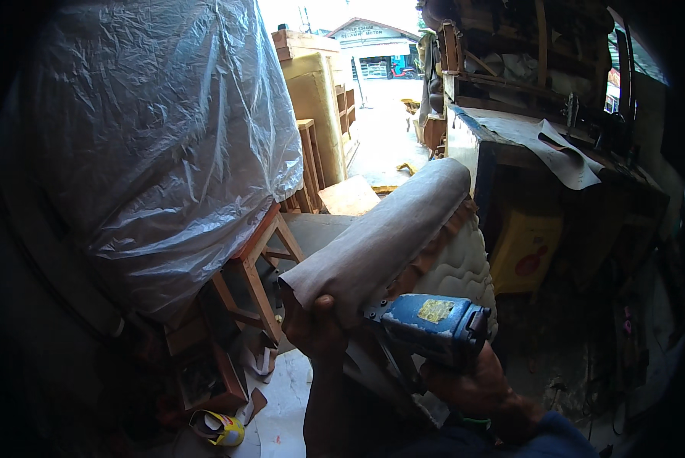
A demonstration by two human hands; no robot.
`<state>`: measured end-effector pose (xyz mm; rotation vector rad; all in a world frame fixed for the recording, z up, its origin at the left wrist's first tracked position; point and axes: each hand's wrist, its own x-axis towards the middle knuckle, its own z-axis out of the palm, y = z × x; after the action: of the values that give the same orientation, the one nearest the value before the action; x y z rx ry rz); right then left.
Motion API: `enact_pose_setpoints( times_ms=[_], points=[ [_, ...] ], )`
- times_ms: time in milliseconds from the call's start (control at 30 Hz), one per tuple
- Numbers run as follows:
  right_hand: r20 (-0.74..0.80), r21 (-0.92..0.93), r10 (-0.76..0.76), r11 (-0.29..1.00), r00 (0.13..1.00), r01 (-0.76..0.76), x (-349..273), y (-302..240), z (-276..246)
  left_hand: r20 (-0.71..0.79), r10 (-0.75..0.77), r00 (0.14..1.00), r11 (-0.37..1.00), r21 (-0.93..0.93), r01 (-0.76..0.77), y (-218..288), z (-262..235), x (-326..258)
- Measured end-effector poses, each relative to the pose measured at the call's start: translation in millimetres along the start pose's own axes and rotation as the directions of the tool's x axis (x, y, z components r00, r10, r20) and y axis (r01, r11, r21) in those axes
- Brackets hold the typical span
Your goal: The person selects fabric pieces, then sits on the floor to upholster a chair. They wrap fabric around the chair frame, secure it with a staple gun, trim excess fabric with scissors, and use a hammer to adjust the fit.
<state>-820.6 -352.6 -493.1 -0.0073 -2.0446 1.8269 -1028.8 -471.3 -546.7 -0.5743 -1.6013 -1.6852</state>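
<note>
A worn blue staple gun (pixel 428 319) is gripped by its handle in my right hand (pixel 472 384). The gun's nose points left, at the lower edge of a rounded, padded furniture part wrapped in greyish-brown upholstery covering (pixel 388 229). My left hand (pixel 317 330) pinches the near end of that covering, the thumb on top and the fingers mostly hidden beneath. Beside the covered roll shows a cream quilted panel (pixel 464 263) with a ragged brown strip along it. A thin green hose (pixel 476 421) shows below my right hand.
At left, plastic sheeting (pixel 182 130) drapes a large item on a wooden stool (pixel 262 267). A yellow can (pixel 220 429) and scraps lie on the floor. To the right stands a workbench (pixel 510 133) with loose material, a yellow container (pixel 529 248) under it. Wooden furniture (pixel 312 107) lines the doorway.
</note>
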Motion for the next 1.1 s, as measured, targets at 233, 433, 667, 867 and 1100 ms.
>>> enact_pose_setpoints(
  times_ms=[233, 433, 667, 867, 1100],
  points=[
    [-0.015, -0.045, -0.051, 0.998, 0.999, 0.05, 0, 1, 1, 0.009, 0.007, 1.0, 0.999, 0.036, -0.007, 1, 1, 1],
    [0.028, -0.063, -0.026, 0.998, 0.999, 0.027, 0, -3, 0, 0.02, -0.004, 1.0, 0.998, 0.064, 0.003, 2, 0, -1],
    [0.028, -0.337, -0.13, 0.932, 0.991, 0.132, -2, -11, 7, -0.069, 0.028, 0.997, 0.996, 0.09, -0.022, 7, 3, -8],
    [0.078, -0.186, -0.028, 0.982, 0.997, 0.042, -3, -1, -7, -0.127, 0.001, 0.992, 0.999, 0.033, 0.003, -20, 7, -12],
    [-0.098, 0.019, 0.006, 1.0, 0.995, -0.004, 1, 15, -14, -0.074, -0.031, 0.997, 0.987, 0.155, 0.043, -26, 2, -15]
  ],
)
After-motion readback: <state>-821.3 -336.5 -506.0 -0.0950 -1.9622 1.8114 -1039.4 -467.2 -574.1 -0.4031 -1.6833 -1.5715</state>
